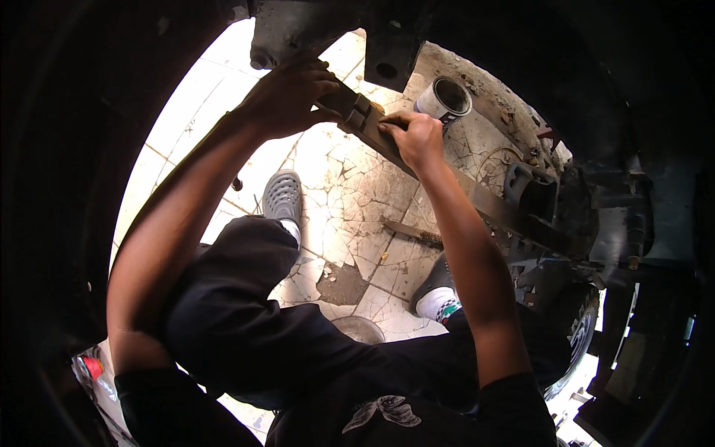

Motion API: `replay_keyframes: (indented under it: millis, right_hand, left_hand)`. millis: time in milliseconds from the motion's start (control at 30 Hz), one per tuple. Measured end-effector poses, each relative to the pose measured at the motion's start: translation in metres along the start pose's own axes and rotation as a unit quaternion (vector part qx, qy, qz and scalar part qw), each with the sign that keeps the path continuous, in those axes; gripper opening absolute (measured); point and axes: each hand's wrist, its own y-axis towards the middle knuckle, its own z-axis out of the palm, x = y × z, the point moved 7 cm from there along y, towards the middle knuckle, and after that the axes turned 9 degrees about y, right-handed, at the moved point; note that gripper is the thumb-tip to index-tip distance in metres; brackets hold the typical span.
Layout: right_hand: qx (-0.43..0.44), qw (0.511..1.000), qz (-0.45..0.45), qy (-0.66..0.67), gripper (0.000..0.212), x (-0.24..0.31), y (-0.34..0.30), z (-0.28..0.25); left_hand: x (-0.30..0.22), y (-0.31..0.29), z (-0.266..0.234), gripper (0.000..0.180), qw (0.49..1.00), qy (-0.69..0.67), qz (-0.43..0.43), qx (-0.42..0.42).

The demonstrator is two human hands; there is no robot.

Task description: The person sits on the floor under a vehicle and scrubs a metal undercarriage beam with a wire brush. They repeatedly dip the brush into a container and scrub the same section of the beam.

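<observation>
A long, flat brown metal bar that looks like a leaf spring (506, 214) runs diagonally from the upper middle down to the right. Around its upper part sits a metal clip (359, 112). My left hand (292, 95) is wrapped over the bar's upper end, with its thumb along the near side; some fingertips are lost in shadow. Just below the clip, my right hand (418, 138) pinches the bar between bent fingers and thumb. Above my left hand hangs a dark metal bracket (287, 33) with a bolt.
An open metal can (427, 102) stands on the cracked tile floor (339, 190) beyond my right hand. A narrow strip (410, 231) lies between my feet, near a round metal lid or dish (359, 328). Dark vehicle parts surround me, with a tyre (585, 339) at the right.
</observation>
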Motion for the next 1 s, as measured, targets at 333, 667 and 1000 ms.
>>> replay_keyframes:
  millis: [333,667,1000]
  right_hand:
    - [-0.062,0.995,0.076,0.021,0.018,-0.021,-0.045,-0.018]
    - [0.015,0.999,0.034,0.029,0.017,-0.008,-0.015,-0.007]
    - [-0.036,0.993,0.015,0.112,0.012,-0.010,-0.019,-0.002]
  left_hand:
    - [-0.009,0.004,-0.008,0.042,0.999,-0.037,0.034,-0.011]
    - [-0.008,-0.001,-0.006,0.045,0.999,0.006,-0.001,-0.047]
    - [-0.010,0.005,-0.006,0.043,1.000,-0.001,0.012,0.016]
